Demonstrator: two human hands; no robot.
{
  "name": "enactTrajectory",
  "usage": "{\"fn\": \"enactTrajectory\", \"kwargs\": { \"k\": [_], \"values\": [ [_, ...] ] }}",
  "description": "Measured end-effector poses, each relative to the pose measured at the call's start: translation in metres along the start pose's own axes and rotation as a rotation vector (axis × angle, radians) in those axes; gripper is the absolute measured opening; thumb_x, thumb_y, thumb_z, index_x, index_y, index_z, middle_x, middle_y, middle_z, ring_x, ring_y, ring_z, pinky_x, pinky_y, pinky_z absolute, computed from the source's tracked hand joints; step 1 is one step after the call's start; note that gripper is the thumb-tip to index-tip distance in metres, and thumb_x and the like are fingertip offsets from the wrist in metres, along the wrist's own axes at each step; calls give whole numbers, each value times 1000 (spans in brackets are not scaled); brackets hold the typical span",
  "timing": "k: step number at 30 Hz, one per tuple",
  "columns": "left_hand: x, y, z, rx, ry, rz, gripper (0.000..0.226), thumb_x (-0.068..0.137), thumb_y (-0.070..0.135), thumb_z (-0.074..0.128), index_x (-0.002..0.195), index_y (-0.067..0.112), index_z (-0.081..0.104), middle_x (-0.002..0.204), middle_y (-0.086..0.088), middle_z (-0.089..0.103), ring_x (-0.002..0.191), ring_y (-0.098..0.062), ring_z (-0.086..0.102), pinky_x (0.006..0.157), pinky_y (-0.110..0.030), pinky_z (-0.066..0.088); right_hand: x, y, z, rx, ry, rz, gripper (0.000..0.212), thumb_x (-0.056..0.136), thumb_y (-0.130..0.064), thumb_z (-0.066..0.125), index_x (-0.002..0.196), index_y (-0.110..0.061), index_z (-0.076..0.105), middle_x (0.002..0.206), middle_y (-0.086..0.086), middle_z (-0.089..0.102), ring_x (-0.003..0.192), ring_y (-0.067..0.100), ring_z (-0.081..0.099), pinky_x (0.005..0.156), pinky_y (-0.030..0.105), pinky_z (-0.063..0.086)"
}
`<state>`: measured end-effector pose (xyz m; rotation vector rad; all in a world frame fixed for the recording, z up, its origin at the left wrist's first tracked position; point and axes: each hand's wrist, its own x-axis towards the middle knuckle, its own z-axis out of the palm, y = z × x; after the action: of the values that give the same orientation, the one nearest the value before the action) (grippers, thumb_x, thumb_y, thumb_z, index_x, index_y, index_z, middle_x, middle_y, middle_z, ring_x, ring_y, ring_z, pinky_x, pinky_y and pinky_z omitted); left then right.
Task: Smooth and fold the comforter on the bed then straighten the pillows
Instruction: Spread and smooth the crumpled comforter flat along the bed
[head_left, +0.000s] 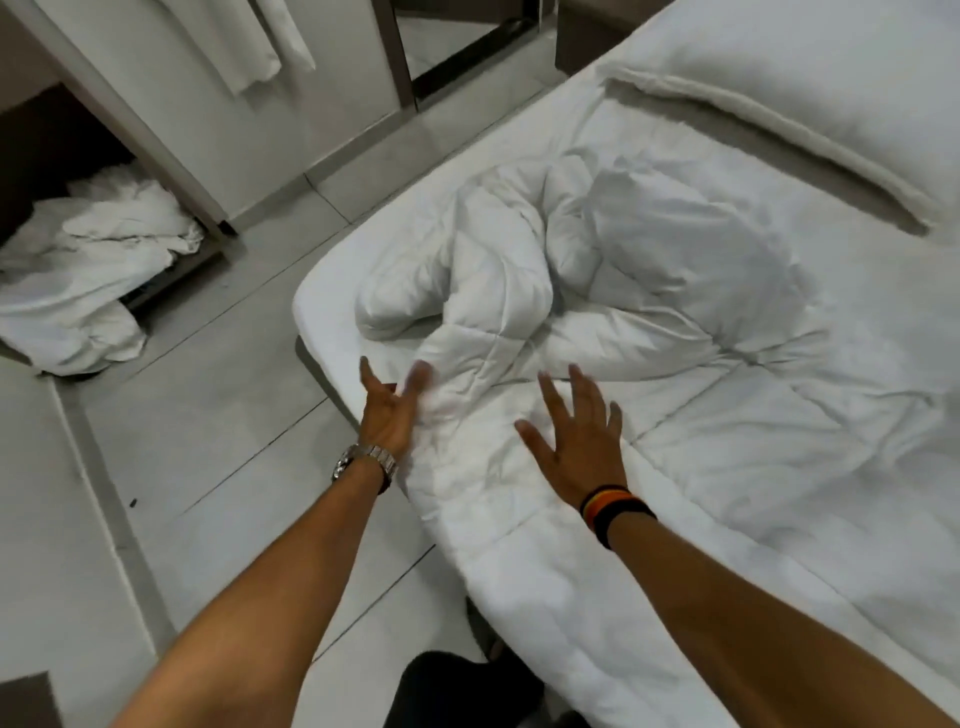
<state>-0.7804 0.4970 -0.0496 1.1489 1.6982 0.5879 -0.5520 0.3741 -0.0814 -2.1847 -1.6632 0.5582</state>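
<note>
A white quilted comforter (649, 291) lies crumpled in a heap on the bed (332, 291), its near part spread flat toward me and draped over the bed's side. My left hand (387, 413), with a metal watch at the wrist, is at the comforter's left edge near the bed's corner, fingers spread and blurred. My right hand (576, 436), with striped bands at the wrist, rests palm down on the comforter, fingers apart. A white pillow (810, 67) lies at the top right.
A pile of white linen (88, 270) sits on the tiled floor at left, inside a low shelf frame. White cloths (260, 41) hang at the top. A dark shape (457, 691) sits on the floor below me, by the bed's side.
</note>
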Motion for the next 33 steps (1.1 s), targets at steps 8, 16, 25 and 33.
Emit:
{"fn": "enactTrajectory", "kwargs": {
  "k": [8,16,25,33],
  "values": [
    [145,101,11,-600,50,-504,140,59,104,46,165,30,-7,169,-11,21,144,-47,39,110,-67,40,181,-72,-40,66,190,-44,81,92,-85,26,161,-54,-3,174,0,-13,160,33,-6,120,71,3],
    [310,143,4,-618,81,-502,153,64,50,95,162,23,-20,172,-13,7,153,-34,27,121,-57,24,268,-101,68,0,-127,180,102,72,-103,26,152,-63,-21,170,-3,-30,158,37,-17,113,80,4],
    [426,180,-168,-495,440,368,112,68,11,94,154,4,22,150,-12,44,133,-23,56,109,-33,50,341,-229,107,118,-78,14,112,69,-103,38,157,-58,-15,169,-8,-32,157,29,-23,113,71,-17],
    [416,82,-206,96,-121,-159,140,74,57,86,162,32,-19,167,-3,27,145,-32,41,114,-54,41,326,-215,131,-187,-364,256,108,77,-98,24,158,-47,-25,166,5,-37,155,34,-26,112,80,-6]
  ]
}}
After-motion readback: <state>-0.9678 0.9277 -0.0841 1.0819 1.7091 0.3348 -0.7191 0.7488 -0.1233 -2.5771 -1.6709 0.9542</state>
